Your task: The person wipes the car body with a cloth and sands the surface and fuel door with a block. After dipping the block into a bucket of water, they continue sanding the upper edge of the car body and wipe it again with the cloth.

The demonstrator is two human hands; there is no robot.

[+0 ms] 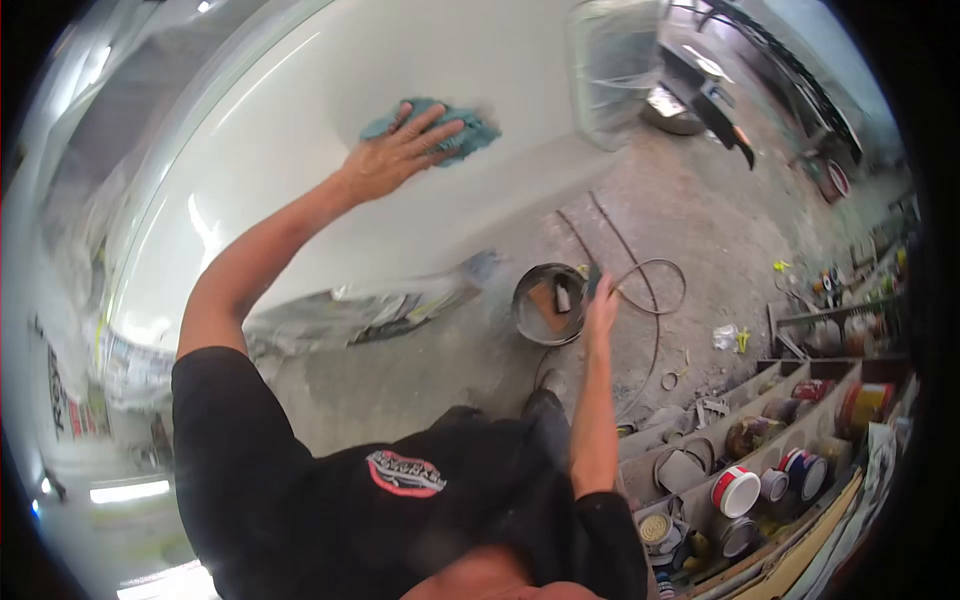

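Note:
My left hand (388, 163) presses a crumpled teal cloth (472, 130) against a glossy white vehicle panel (300, 120). Its fingers are spread over the cloth, whose far end sticks out past them. Lower down on the right, my right hand (601, 305) is closed around a small dark object (593, 279) that is mostly hidden. Just left of that hand is a round black bucket (517, 310). Inside it lie a brown block (546, 304) and a small pale piece (563, 298).
A thin hose (655, 262) loops over the grey floor beside the bucket. At lower right, a compartmented shelf (690, 430) holds several paint cans (737, 492). Masking paper and plastic (350, 318) edge the panel's underside. A dark car part (710, 100) stands at upper right.

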